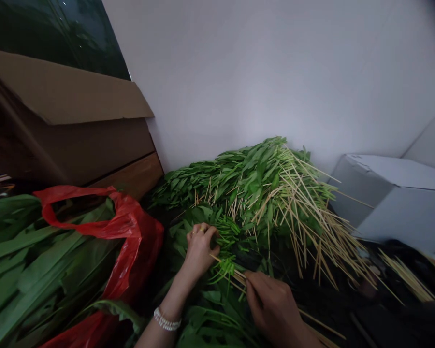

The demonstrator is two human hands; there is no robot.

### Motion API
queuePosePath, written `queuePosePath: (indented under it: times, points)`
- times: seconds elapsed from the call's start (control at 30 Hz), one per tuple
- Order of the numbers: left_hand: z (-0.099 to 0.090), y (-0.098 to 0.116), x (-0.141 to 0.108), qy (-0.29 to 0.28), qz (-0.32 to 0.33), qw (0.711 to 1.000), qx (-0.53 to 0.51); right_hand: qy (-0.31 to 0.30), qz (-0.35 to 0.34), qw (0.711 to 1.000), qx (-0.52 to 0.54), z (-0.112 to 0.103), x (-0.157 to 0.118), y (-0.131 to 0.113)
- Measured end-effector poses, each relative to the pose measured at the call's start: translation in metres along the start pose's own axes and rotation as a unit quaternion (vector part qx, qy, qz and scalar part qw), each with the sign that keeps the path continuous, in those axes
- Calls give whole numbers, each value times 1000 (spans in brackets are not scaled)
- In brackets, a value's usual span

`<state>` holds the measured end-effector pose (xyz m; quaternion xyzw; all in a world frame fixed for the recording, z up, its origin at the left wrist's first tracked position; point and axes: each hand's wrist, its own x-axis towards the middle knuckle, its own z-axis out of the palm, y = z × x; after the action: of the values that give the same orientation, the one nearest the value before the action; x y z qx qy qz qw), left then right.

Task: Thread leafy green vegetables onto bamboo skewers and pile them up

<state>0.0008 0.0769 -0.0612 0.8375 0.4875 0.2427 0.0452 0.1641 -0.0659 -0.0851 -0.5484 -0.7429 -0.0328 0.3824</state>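
Observation:
My right hand (273,302) is closed round a few thin bamboo skewers (239,277). Bright green cut leaf stems (224,268) are bunched on the skewers, just past my fingertips. My left hand (203,244) is closed, its fingers curled down among green leaves (179,237) and cut stems; what they grip is hidden. One skewer tip reaches close to my left thumb. More loose leaves (213,316) lie below, between my forearms. Behind both hands rises a big heap of leaves (239,169), with many skewers (311,222) sticking out to the right.
At left, a red plastic bag (130,241) holds long green leaves (50,270). A cardboard box (72,92) stands behind it. A white box (402,193) is at right, with loose skewers (408,275) in front. A pale wall (261,72) closes off the back.

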Motion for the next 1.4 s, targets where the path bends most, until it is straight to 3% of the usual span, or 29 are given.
queuePosePath:
  times: [0.23, 0.4, 0.47, 0.67, 0.9, 1.1, 1.4]
  points:
    - [-5, -3, 3, 51, 10, 995, -80, -1, 4, 1000, 1, -2, 2, -1]
    - [-19, 1, 0, 216, 41, 960, -174, 9, 10, 1000, 5, -2, 2, -1]
    - [-24, 3, -1, 248, 26, 939, -236, 15, 19, 1000, 10, -2, 2, 0]
    - [-24, 7, 1, 131, -35, 897, -420, 47, 49, 998, 14, -3, 2, 3]
    - [-21, 8, 6, 69, -60, 857, -507, 67, 75, 994, 45, -2, 3, 6]
    - [-16, 6, 2, 17, -90, 875, -475, 74, 72, 994, 44, -2, 2, 7]
    - [-17, 8, 2, -19, -50, 899, -435, 74, 77, 994, 29, -1, 1, 9]
